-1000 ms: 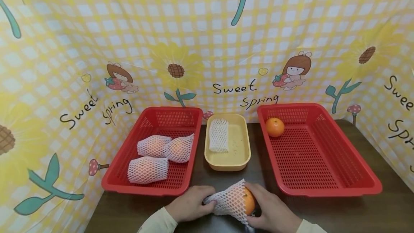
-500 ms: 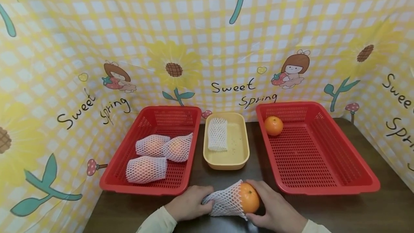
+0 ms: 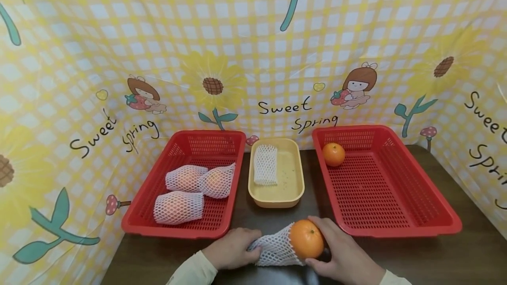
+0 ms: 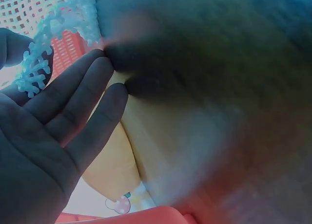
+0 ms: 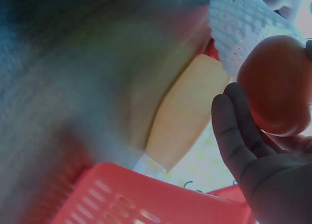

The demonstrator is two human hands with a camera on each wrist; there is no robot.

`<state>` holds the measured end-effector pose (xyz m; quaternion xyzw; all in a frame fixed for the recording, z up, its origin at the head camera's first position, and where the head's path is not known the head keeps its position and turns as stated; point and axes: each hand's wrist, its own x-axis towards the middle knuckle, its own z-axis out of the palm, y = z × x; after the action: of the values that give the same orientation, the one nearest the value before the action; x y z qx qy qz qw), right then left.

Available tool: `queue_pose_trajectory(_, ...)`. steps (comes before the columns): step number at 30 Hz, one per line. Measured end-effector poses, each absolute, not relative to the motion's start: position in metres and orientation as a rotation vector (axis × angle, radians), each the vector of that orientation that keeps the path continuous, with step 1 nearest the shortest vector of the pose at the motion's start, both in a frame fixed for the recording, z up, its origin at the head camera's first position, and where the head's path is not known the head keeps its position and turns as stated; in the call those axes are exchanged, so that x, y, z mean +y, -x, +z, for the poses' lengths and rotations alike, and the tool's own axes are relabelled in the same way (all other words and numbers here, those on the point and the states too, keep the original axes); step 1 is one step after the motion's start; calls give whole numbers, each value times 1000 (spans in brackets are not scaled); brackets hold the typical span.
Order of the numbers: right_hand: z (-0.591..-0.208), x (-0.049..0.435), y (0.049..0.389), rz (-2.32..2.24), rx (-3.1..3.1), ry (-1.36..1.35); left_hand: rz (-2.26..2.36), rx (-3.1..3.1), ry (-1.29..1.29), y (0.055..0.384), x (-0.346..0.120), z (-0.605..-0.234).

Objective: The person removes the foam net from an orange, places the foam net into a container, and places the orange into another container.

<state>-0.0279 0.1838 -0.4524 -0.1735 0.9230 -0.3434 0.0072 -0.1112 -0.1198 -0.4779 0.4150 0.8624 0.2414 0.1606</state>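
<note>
An orange [image 3: 306, 239] is being cupped by the right hand [image 3: 340, 256] at the mouth of a foam net sleeve [image 3: 275, 250] on the tabletop [image 3: 435, 258]; the sleeve's far end is being pinched by the left hand [image 3: 233, 252]; the soft, stretchy mesh is probably best held at its rim, the firm fruit around its middle.

A dark brown wooden bench [image 3: 435, 258] occupies the lower part of the head view. A yellow-and-white checked plastic backdrop [image 3: 253, 34] encloses it at the rear and on both sides. The backdrop is printed with sunflowers, teal stems, cartoon girls and "Sweet Spring" lettering. Lighting is even and bright.
</note>
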Motion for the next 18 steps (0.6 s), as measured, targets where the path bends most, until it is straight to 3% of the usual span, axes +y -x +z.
queue_pose_trajectory(18,-414,189,21,-1071,3124,733,642,2506,-1221,112,-117,-481)
